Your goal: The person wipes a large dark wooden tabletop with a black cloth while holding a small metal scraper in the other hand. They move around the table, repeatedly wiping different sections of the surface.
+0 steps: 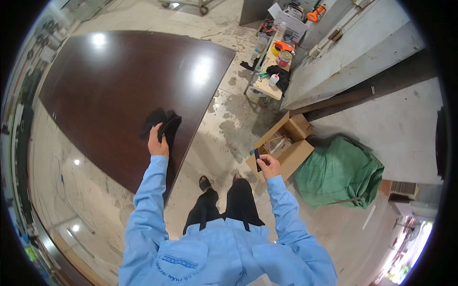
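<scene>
A black cloth (164, 123) lies bunched on a large dark brown glossy panel (119, 81). Gripping its lower edge is my left hand (157, 141), close to the panel's right side. My right hand (269, 167) is raised away from the panel and pinches a small flat dark strip (258, 160) between thumb and fingers. What the strip is I cannot make out. Below and behind that hand stands an open cardboard box (286, 140) with some clear or pale items inside.
A green sack (339, 174) rests right of the box. Beyond, a narrow bench (269, 88) carries bottles, tape, a can and black cloth. A wall (353, 62) runs along the right. A wheeled cart (186, 5) stands at the far end. The tiled floor (200, 138) is stained.
</scene>
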The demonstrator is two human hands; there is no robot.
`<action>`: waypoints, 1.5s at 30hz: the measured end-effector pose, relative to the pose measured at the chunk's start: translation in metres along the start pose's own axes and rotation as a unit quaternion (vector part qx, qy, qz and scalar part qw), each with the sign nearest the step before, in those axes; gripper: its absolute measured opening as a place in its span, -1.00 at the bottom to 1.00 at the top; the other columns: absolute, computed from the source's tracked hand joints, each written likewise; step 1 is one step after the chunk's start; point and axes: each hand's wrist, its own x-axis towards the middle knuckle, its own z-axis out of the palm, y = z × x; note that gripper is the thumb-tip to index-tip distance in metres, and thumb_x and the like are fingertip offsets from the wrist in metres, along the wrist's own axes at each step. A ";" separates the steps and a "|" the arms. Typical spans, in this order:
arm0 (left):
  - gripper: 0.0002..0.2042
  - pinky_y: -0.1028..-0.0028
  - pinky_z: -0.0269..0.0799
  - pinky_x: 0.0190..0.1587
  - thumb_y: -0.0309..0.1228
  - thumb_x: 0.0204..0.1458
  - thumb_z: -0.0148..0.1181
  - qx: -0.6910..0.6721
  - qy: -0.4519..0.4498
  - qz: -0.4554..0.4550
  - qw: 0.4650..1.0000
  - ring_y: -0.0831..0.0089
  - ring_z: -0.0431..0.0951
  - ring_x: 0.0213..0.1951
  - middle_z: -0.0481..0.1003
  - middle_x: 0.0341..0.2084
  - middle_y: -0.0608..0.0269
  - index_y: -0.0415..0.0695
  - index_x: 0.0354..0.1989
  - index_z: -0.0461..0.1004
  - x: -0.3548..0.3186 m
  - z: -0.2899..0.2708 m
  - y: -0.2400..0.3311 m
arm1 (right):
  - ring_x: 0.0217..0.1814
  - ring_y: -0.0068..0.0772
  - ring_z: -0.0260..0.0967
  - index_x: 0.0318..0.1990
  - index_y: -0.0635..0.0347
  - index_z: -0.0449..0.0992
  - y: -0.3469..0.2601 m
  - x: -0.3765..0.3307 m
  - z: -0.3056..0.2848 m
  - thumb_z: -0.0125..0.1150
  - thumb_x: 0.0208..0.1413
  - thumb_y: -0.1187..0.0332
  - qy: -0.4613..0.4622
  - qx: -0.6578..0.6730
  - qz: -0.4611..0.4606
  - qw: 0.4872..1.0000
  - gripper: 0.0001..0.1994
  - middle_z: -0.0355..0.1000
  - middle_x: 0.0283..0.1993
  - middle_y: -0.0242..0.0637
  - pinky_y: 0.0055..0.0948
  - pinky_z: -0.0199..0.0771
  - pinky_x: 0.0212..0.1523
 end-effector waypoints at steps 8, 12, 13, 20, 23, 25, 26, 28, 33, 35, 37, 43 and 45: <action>-0.39 0.01 -0.08 0.53 -0.47 0.20 0.20 0.234 -0.083 -0.003 0.969 -0.06 0.12 0.49 0.29 0.38 -0.16 -0.04 0.45 0.22 0.192 0.140 -0.029 | -0.31 -0.49 0.53 -0.15 0.25 0.60 -0.084 0.233 0.044 0.36 0.16 0.43 0.117 -0.077 -0.173 0.975 -0.85 0.58 -0.31 -0.24 -0.45 0.54 -0.22; -0.44 0.04 -0.12 0.54 -0.40 0.30 0.09 0.296 -0.088 -0.028 0.951 -0.04 0.06 0.52 0.21 0.43 -0.18 -0.07 0.48 0.17 0.227 0.153 -0.018 | -0.26 -0.16 0.53 -0.16 0.22 0.58 -0.126 0.374 0.089 0.30 0.17 0.44 0.156 -0.074 -0.291 0.941 -0.88 0.53 -0.27 -0.16 -0.28 0.52 -0.22; -0.46 0.07 -0.13 0.55 -0.38 0.33 0.04 0.321 -0.105 -0.056 0.940 -0.04 0.06 0.52 0.20 0.44 -0.16 -0.06 0.48 0.16 0.229 0.152 -0.016 | -0.19 -0.02 0.51 -0.17 0.21 0.58 -0.133 0.396 0.100 0.28 0.17 0.44 0.157 -0.086 -0.309 0.934 -0.89 0.51 -0.25 -0.14 -0.19 0.50 -0.21; -0.50 0.08 -0.14 0.56 -0.34 0.38 -0.05 0.306 -0.095 -0.039 0.946 -0.06 0.07 0.51 0.19 0.44 -0.18 -0.03 0.48 0.18 0.222 0.145 -0.011 | -0.15 -0.10 0.50 -0.14 0.12 0.63 -0.131 0.459 0.130 0.36 0.04 0.57 0.164 -0.098 -0.414 0.890 -0.78 0.53 -0.21 -0.25 -0.21 0.53 -0.19; -0.52 0.08 -0.13 0.56 -0.34 0.39 -0.06 0.305 -0.096 -0.040 0.947 -0.07 0.09 0.50 0.21 0.43 -0.19 -0.02 0.48 0.20 0.223 0.145 -0.007 | -0.15 -0.10 0.52 -0.13 0.13 0.63 -0.125 0.457 0.132 0.36 0.04 0.58 0.150 -0.115 -0.421 0.887 -0.77 0.54 -0.21 -0.24 -0.22 0.55 -0.19; -0.52 0.08 -0.12 0.56 -0.34 0.39 -0.07 0.313 -0.092 -0.051 0.944 -0.08 0.10 0.50 0.22 0.42 -0.19 -0.01 0.48 0.20 0.223 0.145 -0.005 | -0.14 -0.05 0.53 -0.11 0.16 0.64 -0.127 0.443 0.133 0.37 0.05 0.58 0.131 -0.114 -0.393 0.903 -0.77 0.55 -0.20 -0.19 -0.20 0.54 -0.16; -0.52 0.08 -0.12 0.56 -0.34 0.39 -0.07 0.310 -0.092 -0.044 0.945 -0.09 0.10 0.49 0.22 0.42 -0.20 -0.01 0.48 0.20 0.223 0.145 -0.004 | -0.16 -0.08 0.53 -0.12 0.15 0.64 -0.129 0.435 0.133 0.36 0.04 0.59 0.132 -0.108 -0.442 0.881 -0.76 0.55 -0.21 -0.21 -0.21 0.55 -0.19; -0.51 0.07 -0.12 0.56 -0.35 0.38 -0.07 0.314 -0.089 -0.051 0.944 -0.10 0.10 0.49 0.22 0.42 -0.21 0.00 0.48 0.20 0.223 0.144 -0.004 | -0.19 -0.13 0.53 -0.12 0.13 0.64 -0.136 0.417 0.131 0.35 0.01 0.60 0.099 -0.125 -0.462 0.873 -0.74 0.54 -0.23 -0.25 -0.24 0.57 -0.23; -0.51 0.06 -0.11 0.55 -0.35 0.38 -0.06 0.298 -0.091 -0.039 0.950 -0.13 0.11 0.48 0.21 0.42 -0.24 0.00 0.48 0.21 0.222 0.144 -0.006 | -0.20 -0.08 0.52 -0.15 0.16 0.65 -0.150 0.430 0.125 0.35 0.02 0.59 0.104 -0.103 -0.465 0.873 -0.78 0.55 -0.24 -0.20 -0.21 0.56 -0.21; -0.51 0.06 -0.11 0.54 -0.35 0.38 -0.06 0.299 -0.091 -0.045 0.949 -0.14 0.11 0.48 0.21 0.41 -0.24 -0.01 0.48 0.21 0.222 0.144 -0.006 | -0.20 -0.05 0.51 -0.14 0.17 0.66 -0.148 0.445 0.128 0.34 0.04 0.59 0.134 -0.110 -0.405 0.898 -0.78 0.53 -0.26 -0.18 -0.20 0.54 -0.20; -0.51 0.06 -0.10 0.54 -0.35 0.37 -0.06 0.303 -0.092 -0.046 0.947 -0.14 0.11 0.47 0.22 0.41 -0.24 -0.01 0.48 0.21 0.222 0.144 -0.006 | -0.21 -0.06 0.50 -0.14 0.17 0.66 -0.141 0.444 0.132 0.34 0.03 0.60 0.134 -0.116 -0.451 0.875 -0.77 0.53 -0.26 -0.18 -0.19 0.53 -0.22; -0.51 0.06 -0.09 0.53 -0.33 0.38 -0.05 0.299 -0.083 -0.020 0.950 -0.13 0.12 0.48 0.23 0.40 -0.24 -0.01 0.47 0.22 0.222 0.144 -0.009 | -0.27 -0.11 0.48 -0.15 0.18 0.66 -0.120 0.372 0.131 0.34 -0.01 0.62 0.052 -0.117 -0.470 0.873 -0.76 0.51 -0.32 -0.20 -0.22 0.51 -0.29; -0.51 0.06 -0.09 0.53 -0.33 0.38 -0.05 0.297 -0.088 -0.025 0.951 -0.12 0.13 0.48 0.24 0.40 -0.24 -0.01 0.47 0.22 0.222 0.144 -0.010 | -0.32 -0.17 0.48 -0.18 0.17 0.66 -0.120 0.377 0.128 0.31 0.00 0.59 0.060 -0.104 -0.544 0.831 -0.79 0.49 -0.36 -0.23 -0.26 0.49 -0.38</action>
